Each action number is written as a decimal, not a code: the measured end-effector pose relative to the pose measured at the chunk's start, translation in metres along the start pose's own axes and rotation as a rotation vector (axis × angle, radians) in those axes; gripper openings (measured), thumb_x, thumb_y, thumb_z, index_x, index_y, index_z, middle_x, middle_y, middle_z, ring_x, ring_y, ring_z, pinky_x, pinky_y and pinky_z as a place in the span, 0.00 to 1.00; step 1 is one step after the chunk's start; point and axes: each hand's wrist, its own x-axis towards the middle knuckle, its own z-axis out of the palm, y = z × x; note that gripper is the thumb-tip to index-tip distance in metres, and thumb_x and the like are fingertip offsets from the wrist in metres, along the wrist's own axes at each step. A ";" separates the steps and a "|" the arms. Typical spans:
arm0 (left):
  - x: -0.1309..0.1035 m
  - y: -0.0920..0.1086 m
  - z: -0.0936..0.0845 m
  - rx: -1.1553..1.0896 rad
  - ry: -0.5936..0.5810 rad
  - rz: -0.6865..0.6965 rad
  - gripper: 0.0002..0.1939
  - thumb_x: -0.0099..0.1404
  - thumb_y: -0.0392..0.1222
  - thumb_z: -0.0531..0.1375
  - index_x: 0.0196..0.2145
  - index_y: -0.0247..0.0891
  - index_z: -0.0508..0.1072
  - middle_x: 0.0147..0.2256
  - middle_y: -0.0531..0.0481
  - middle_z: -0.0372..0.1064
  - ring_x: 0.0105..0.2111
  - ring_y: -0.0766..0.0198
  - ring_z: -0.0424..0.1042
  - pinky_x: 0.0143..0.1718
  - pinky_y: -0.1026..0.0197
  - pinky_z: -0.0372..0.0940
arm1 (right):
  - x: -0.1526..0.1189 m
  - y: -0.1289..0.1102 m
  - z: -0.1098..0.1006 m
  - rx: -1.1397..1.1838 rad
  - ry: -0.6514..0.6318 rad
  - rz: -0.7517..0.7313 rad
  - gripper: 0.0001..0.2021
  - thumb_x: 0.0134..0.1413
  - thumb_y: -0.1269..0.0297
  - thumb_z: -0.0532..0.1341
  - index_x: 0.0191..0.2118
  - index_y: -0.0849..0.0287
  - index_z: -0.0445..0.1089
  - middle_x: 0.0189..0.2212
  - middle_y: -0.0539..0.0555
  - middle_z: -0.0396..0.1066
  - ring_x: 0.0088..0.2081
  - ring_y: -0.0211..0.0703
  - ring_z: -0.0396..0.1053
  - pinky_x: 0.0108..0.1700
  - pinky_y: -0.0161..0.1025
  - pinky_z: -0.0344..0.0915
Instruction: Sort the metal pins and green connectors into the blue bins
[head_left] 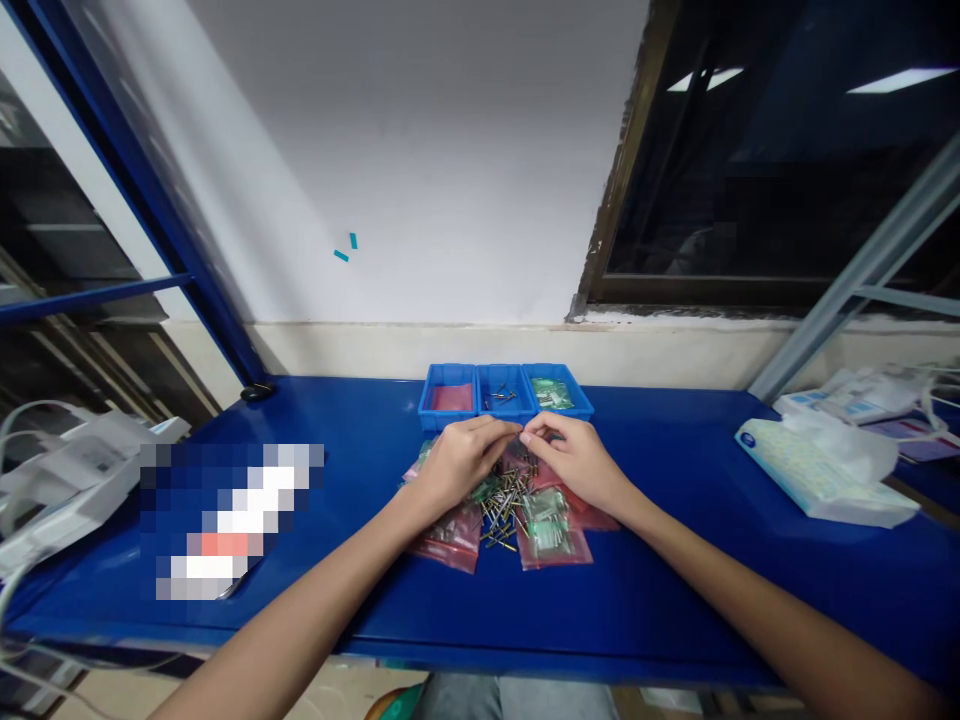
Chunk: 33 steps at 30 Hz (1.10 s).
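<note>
My left hand and my right hand nearly meet over the middle of the blue table, both with fingertips pinched together. Whatever lies between the fingers is too small to make out. Beneath them is a loose pile of thin metal pins. Pink plastic bags lie around the pile: one at its left and one with a green label at its right. Just beyond my hands stand three joined blue bins: the left bin holds pink material, the middle one a few metal pins, the right one green-printed packets.
A tissue box stands on the right side of the blue table. White devices with cables sit at the far left, near a pixelated flat object. A wall and a window frame rise behind.
</note>
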 end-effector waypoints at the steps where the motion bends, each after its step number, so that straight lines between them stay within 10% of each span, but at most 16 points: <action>1: -0.001 0.000 0.000 0.011 -0.012 -0.001 0.10 0.73 0.39 0.55 0.47 0.37 0.75 0.39 0.47 0.77 0.36 0.64 0.76 0.38 0.61 0.71 | -0.001 -0.001 0.000 -0.014 0.001 -0.011 0.07 0.62 0.62 0.59 0.34 0.57 0.71 0.30 0.51 0.73 0.33 0.41 0.70 0.37 0.39 0.65; 16: 0.006 0.013 -0.006 -0.170 -0.074 -0.169 0.08 0.71 0.40 0.56 0.39 0.35 0.74 0.31 0.50 0.75 0.28 0.68 0.72 0.32 0.64 0.66 | -0.002 0.004 0.002 -0.300 -0.021 -0.201 0.06 0.63 0.69 0.57 0.38 0.56 0.71 0.36 0.52 0.74 0.39 0.43 0.70 0.42 0.41 0.64; 27: 0.012 -0.010 -0.039 0.221 0.085 -0.191 0.08 0.72 0.40 0.53 0.44 0.37 0.70 0.31 0.51 0.72 0.29 0.67 0.69 0.32 0.63 0.64 | 0.051 0.016 -0.013 -0.870 0.047 -0.388 0.12 0.65 0.69 0.53 0.41 0.64 0.74 0.40 0.63 0.72 0.47 0.54 0.64 0.48 0.49 0.64; 33: 0.010 -0.015 -0.037 0.269 -0.003 -0.175 0.09 0.71 0.38 0.52 0.44 0.37 0.70 0.35 0.49 0.73 0.32 0.64 0.71 0.35 0.61 0.65 | 0.025 0.011 -0.020 -0.787 0.065 -0.352 0.13 0.66 0.67 0.52 0.42 0.62 0.73 0.41 0.60 0.73 0.46 0.51 0.67 0.49 0.47 0.64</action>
